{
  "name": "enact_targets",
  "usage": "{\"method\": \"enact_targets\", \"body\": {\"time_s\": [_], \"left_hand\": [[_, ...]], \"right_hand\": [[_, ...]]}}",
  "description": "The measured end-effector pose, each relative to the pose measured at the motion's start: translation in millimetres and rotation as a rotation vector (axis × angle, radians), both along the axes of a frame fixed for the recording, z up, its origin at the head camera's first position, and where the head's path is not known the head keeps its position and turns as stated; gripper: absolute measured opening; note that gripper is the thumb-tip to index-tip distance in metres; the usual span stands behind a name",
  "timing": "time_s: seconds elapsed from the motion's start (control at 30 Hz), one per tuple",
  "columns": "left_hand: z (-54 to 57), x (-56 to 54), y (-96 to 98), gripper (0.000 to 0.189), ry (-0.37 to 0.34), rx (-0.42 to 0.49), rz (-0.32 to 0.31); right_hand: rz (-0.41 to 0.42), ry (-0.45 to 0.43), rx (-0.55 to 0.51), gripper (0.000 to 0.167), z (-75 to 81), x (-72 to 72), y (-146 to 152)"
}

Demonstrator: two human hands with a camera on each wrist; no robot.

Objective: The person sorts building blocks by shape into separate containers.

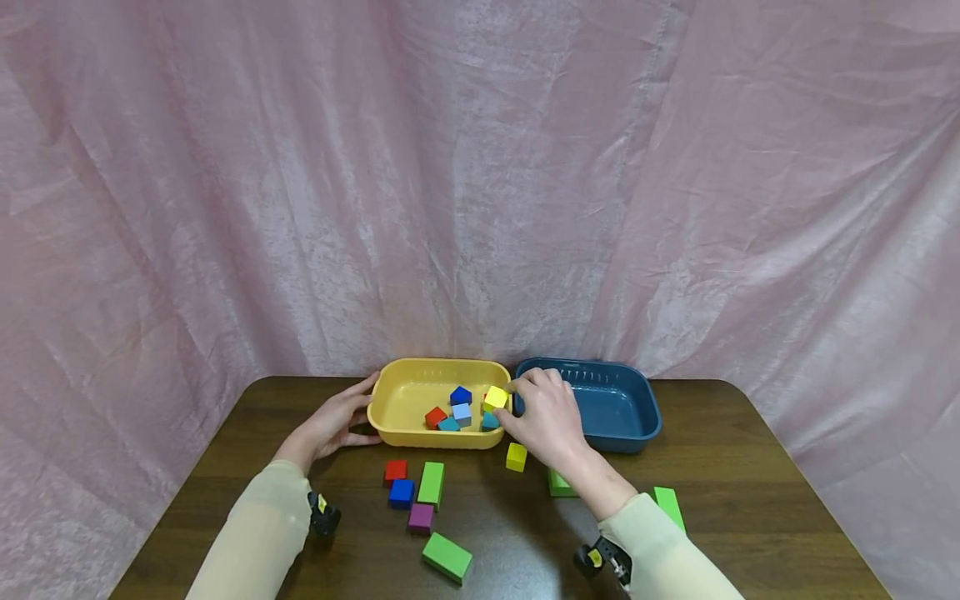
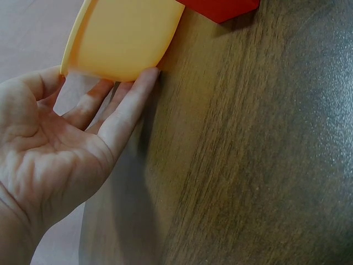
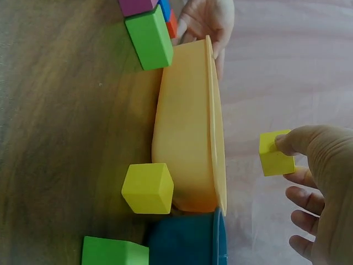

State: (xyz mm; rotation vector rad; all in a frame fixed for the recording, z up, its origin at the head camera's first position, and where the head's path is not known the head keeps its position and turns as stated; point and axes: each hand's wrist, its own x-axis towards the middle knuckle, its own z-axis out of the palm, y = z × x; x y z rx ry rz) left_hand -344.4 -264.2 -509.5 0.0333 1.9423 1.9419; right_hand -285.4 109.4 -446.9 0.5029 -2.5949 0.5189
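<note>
A yellow cube (image 1: 495, 398) is pinched between the thumb and forefinger of my right hand (image 1: 551, 419), above the right end of the yellow tray (image 1: 405, 400). The right wrist view shows this held cube (image 3: 276, 160) higher than the tray's rim, with the other fingers loosely bent. My left hand (image 1: 336, 423) rests against the tray's left end; in the left wrist view its fairly straight fingers (image 2: 129, 113) touch the outer wall. Inside the tray lie several blocks, among them a dark blue block (image 1: 461, 396), a red block (image 1: 435, 417) and a light blue block (image 1: 461, 414).
The blue tray (image 1: 645, 417) stands right of the yellow one. In front lie another yellow cube (image 1: 516, 457), a red block (image 1: 395, 471), a blue block (image 1: 401, 493), a purple block (image 1: 421, 518) and several green blocks (image 1: 447, 557). A pink curtain (image 1: 480, 183) hangs behind the table.
</note>
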Motion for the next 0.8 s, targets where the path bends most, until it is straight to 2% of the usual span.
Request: {"method": "enact_targets", "body": {"time_s": [0.3,0.8], "left_hand": [[0.6,0.8,0.0,0.06,0.0,-0.001,0.002],[1.3,0.4,1.5,0.06,0.0,-0.002,0.001]], "right_hand": [[0.005,-0.065,0.012,0.039,4.2,-10.1,-8],[0.009,-0.13,0.034,0.038,-1.0,-26.0,-17]]}}
